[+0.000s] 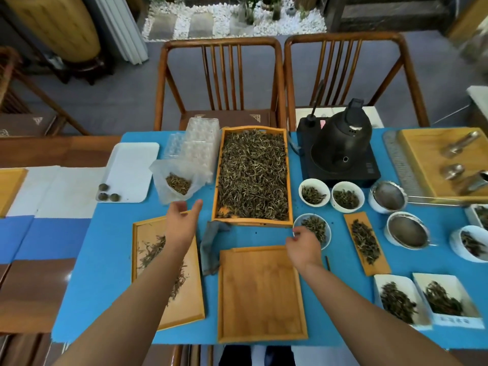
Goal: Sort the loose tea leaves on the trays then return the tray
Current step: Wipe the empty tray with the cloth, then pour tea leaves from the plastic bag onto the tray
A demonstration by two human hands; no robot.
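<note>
Two bamboo trays hold tea: deep rectangular tray (290, 180) full, shallow left tray (190, 299) sparse. Left hand (182, 223) spread open; right hand (303, 247) loosely curled, grasp indeterminate.

2 bare forearms reach in from the bottom edge, no sleeves, the left hand (182, 220) and right hand (303, 248) without gloves, rings or watch

Two wooden chairs (219, 83), grey floor (126, 101), white pebble bed (224, 19)
</note>
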